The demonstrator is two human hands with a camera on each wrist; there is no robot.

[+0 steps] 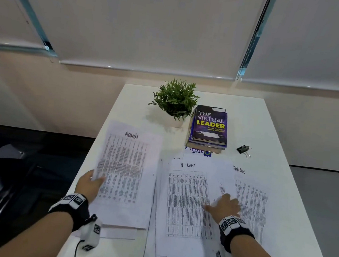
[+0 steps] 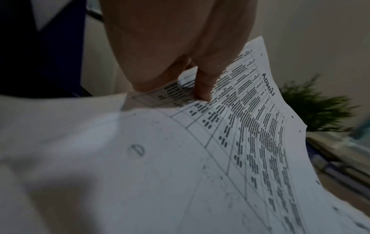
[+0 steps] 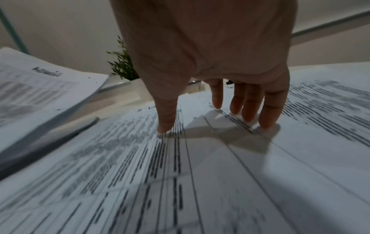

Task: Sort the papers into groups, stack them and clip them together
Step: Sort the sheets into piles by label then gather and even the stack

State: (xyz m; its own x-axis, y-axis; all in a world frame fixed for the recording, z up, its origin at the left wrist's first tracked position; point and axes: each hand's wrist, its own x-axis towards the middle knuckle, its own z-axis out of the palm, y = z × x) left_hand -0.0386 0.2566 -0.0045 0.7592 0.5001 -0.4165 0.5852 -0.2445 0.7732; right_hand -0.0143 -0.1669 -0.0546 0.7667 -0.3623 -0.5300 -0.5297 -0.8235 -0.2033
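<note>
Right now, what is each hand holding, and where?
Left hand pinches the white printed ADMIN sheet at its left edge; right hand holds nothing.

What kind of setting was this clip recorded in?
Most likely an office or study desk: a white table by roller blinds, with printed sheets headed ADMIN, a stack of management books and a binder clip.

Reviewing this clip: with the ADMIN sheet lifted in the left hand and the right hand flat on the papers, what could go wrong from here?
1. The left hand pinches the ADMIN sheet only at one edge; in the left wrist view it sags, so it may crease or slip.
2. The right hand presses where the IT logs sheet and the Task list sheet overlap, so sliding could drag both and mix groups.
3. The binder clip lies far from both hands, so stacks may shift before clipping.
</note>
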